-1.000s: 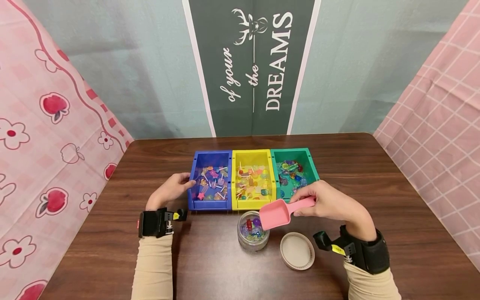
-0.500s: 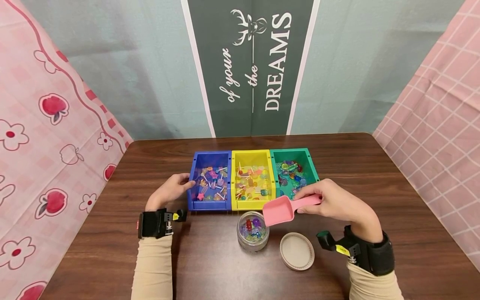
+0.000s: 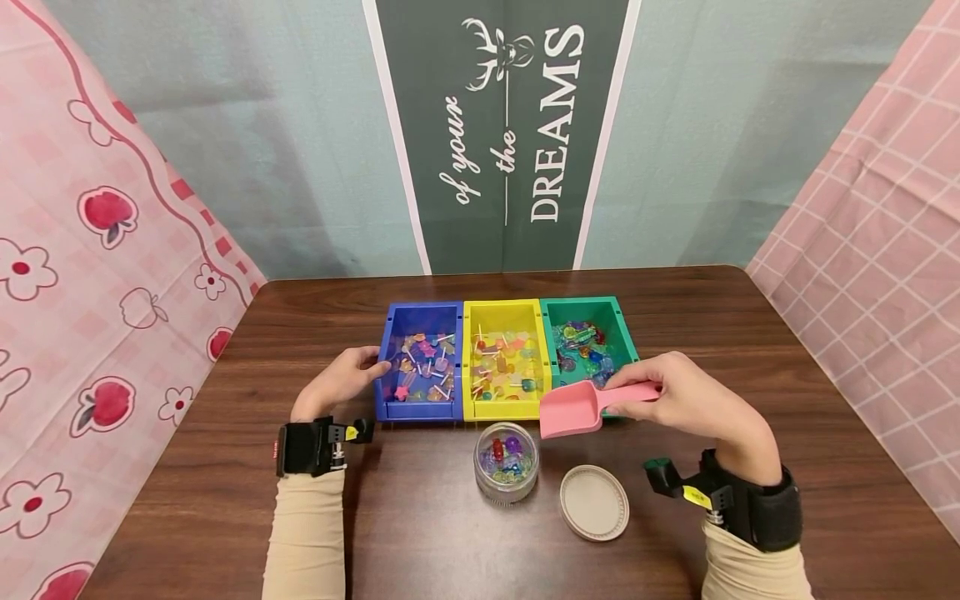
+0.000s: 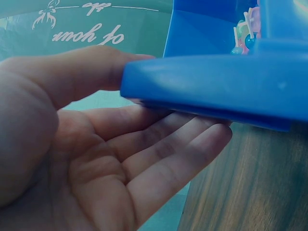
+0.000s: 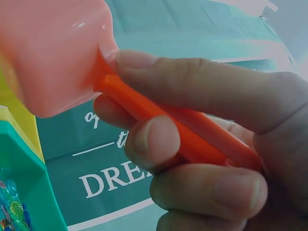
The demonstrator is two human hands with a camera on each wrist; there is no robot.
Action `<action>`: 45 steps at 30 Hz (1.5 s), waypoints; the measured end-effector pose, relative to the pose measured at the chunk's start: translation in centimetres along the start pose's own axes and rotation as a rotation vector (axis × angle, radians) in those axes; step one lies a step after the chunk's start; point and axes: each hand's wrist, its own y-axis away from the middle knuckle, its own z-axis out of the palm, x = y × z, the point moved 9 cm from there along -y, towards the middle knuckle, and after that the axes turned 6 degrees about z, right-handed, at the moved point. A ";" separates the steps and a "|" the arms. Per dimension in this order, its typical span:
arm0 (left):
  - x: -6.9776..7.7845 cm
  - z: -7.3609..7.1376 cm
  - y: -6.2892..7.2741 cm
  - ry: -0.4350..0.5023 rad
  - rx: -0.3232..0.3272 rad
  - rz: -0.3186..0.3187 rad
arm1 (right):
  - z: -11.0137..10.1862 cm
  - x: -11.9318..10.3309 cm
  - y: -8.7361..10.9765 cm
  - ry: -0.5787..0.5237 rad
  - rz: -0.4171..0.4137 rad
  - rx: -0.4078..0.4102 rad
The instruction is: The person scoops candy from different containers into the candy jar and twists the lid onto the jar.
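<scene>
The table (image 3: 435,542) carries a blue bin (image 3: 424,317), a yellow bin (image 3: 504,313) and a green bin (image 3: 577,309), side by side. Both hands are grasping: the left hand (image 3: 341,379) has the blue bin's outer side — thumb at the rim, fingers below — and the right hand (image 3: 671,396) grips the pink scoop (image 3: 572,412) by its handle, near the yellow and green bins' front. An open clear jar (image 3: 507,494) stands just beside the scoop; a round lid (image 3: 594,503) lies near, and colourful beads (image 3: 508,462) fill the jar.

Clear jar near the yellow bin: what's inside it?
Inside the jar show a red piece, a purple piece and, nearer the viewer, translucent bluish and greenish pieces. Whatever lies deeper in the middle is covered by this top layer, so it cannot be seen.
</scene>
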 end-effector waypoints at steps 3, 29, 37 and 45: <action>0.0 0.0 0.1 0.009 -0.002 -0.005 | -0.1 0.2 0.0 0.006 0.016 -0.001; 0.2 0.1 0.1 0.033 -0.004 -0.014 | -1.5 3.2 0.3 0.072 0.174 0.040; 0.2 -0.1 0.4 0.030 -0.006 -0.018 | -2.3 4.7 0.2 0.153 0.252 0.116; 0.2 -0.1 0.4 0.033 -0.006 -0.025 | -1.7 6.6 -0.9 0.196 0.328 0.132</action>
